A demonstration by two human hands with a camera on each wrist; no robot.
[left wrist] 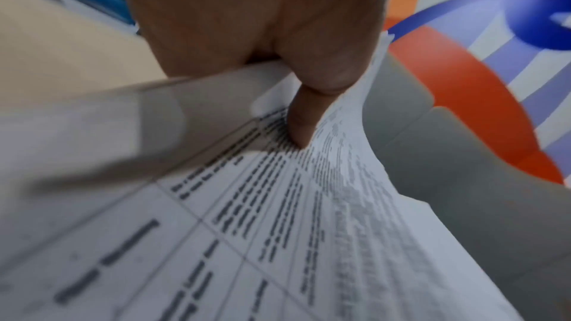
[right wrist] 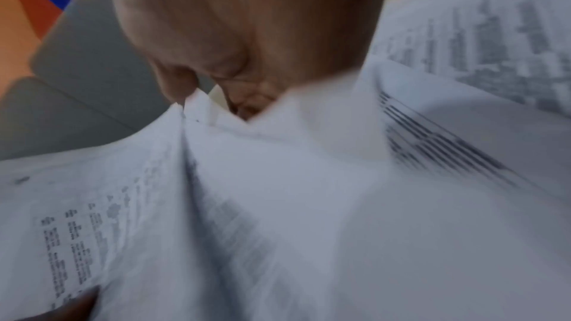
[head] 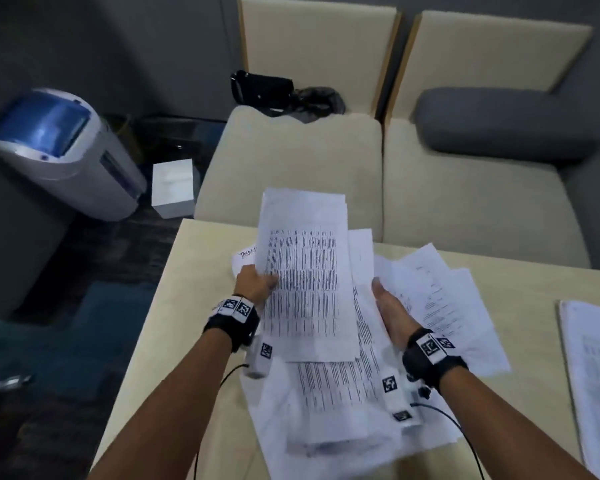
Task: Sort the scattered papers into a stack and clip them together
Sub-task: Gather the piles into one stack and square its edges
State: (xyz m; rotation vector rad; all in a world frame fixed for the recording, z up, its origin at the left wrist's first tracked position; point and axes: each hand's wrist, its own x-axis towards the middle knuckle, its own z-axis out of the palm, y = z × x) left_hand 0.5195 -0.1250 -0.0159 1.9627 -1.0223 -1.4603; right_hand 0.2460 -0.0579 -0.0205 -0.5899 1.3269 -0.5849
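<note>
Several white printed papers (head: 329, 393) lie spread over the beige table (head: 146, 341). My left hand (head: 264, 280) grips the left edge of a raised sheaf of table-printed sheets (head: 305, 278). In the left wrist view its thumb (left wrist: 301, 128) presses on the top sheet (left wrist: 278, 228). My right hand (head: 383, 296) stands on edge among the papers right of that sheaf, beside fanned sheets (head: 440, 299). The right wrist view is blurred; there the fingers (right wrist: 247, 101) curl into bunched, creased sheets (right wrist: 278, 192). No clip is in view.
A separate pile of papers (head: 589, 375) lies at the table's right edge. Beyond the table stand cream sofa seats (head: 291, 161) with a grey cushion (head: 499, 123) and a black bag (head: 264, 88). A white-and-blue bin (head: 59, 150) and white box (head: 174, 188) are on the floor at left.
</note>
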